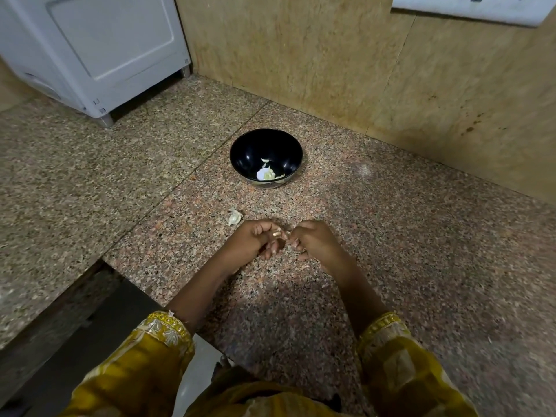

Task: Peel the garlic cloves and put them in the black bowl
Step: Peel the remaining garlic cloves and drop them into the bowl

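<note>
A glossy black bowl (266, 152) holds pale white garlic pieces (266, 173) on the speckled pink-brown granite bench (391, 236), near mustard-yellow embroidered sleeves (164, 332).

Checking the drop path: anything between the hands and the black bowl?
Head view: only bare counter on the straight line to the black bowl. One loose garlic clove lies just left of it, by the left hand.

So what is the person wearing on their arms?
The left sleeve and right sleeve are loose and mustard-yellow, each ending in a gold beaded cuff; the left cuff also has pale leaf-shaped embroidery. The left hand and right hand wear no gloves.
</note>
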